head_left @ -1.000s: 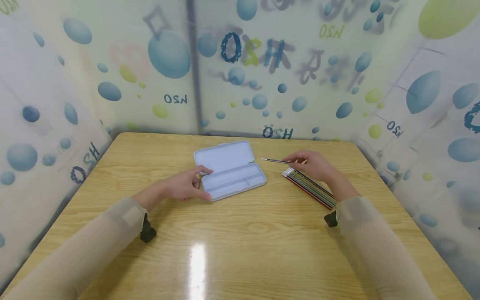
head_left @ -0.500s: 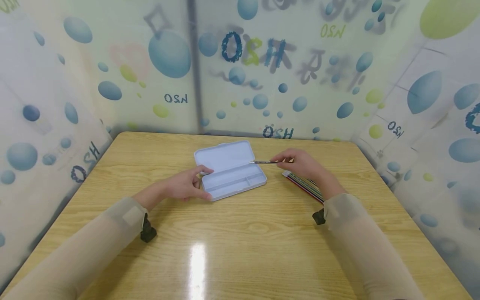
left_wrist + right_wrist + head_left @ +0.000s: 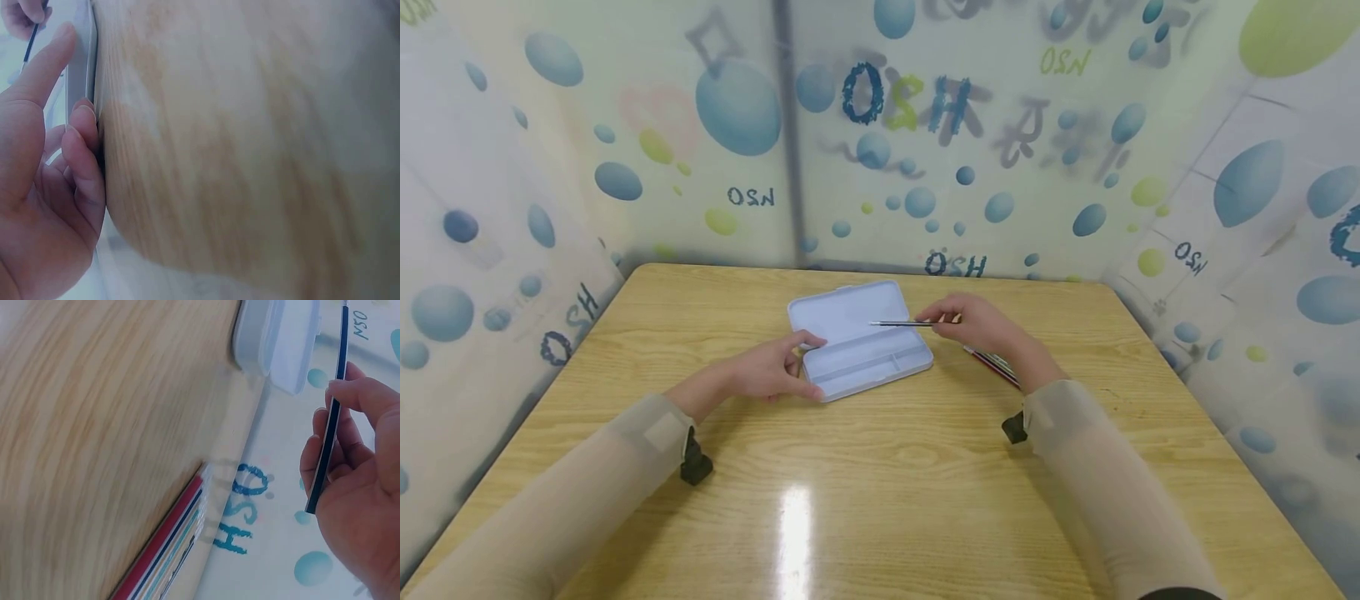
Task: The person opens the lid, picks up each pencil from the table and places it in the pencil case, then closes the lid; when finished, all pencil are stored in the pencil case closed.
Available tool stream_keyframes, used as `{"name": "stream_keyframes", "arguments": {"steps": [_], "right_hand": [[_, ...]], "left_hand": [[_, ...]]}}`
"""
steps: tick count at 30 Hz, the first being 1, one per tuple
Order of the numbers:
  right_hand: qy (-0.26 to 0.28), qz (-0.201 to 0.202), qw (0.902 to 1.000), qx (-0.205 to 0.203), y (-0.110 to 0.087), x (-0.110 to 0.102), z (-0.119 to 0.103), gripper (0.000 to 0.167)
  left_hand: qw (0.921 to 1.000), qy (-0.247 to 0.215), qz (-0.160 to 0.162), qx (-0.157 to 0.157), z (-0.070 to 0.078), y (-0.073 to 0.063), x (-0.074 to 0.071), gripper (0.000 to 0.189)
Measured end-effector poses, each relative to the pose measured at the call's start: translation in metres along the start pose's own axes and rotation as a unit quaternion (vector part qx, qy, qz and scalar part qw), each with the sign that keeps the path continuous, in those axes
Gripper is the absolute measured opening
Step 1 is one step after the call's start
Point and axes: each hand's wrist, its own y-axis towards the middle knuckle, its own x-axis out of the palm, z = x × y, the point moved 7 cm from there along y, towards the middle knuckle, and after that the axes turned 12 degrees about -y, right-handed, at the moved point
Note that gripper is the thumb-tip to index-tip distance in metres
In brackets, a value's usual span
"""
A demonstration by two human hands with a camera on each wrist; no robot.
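A pale blue pencil case (image 3: pixel 867 364) lies with its lid (image 3: pixel 850 310) turned back on the table; its divided tray holds nothing. My left hand (image 3: pixel 771 368) grips its left end, thumb at the front corner and index finger by the hinge; the left wrist view shows other fingers curled against the side. My right hand (image 3: pixel 977 323) pinches a dark pencil (image 3: pixel 331 419) between thumb and fingers, its pale end pointing left over the lid. Right of the case, a row of several pencils (image 3: pixel 165 544) in red, blue and other colours lies partly behind my right wrist.
The wooden table (image 3: pixel 880 483) ends at a patterned wall (image 3: pixel 955 167) behind the case. Similar walls rise on both sides. A black wrist mount (image 3: pixel 696 462) hangs under the left sleeve, another mount (image 3: pixel 1015 427) under the right.
My right hand has carried the pencil left, from above the row of pencils to over the case's lid. My left hand and the case have stayed put.
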Motion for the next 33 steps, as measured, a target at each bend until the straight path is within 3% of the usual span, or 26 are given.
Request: {"name": "stream_keyframes", "arguments": {"steps": [12,19,33], "right_hand": [[0.033,-0.025,0.999,-0.018,0.019,0.015,-0.021,0.028],[0.008,-0.042,0.9986,-0.03,0.027,0.028,-0.03,0.026],[0.013,-0.064,0.9955,-0.069,0.04,0.048,-0.039,0.026]], "left_hand": [[1.0,-0.001,-0.001,0.001,0.0,0.0,0.0,0.101],[1.0,0.0,0.0,-0.003,0.001,-0.001,0.0,0.101],[0.9999,0.007,0.006,-0.012,-0.002,0.001,0.0,0.102]]}}
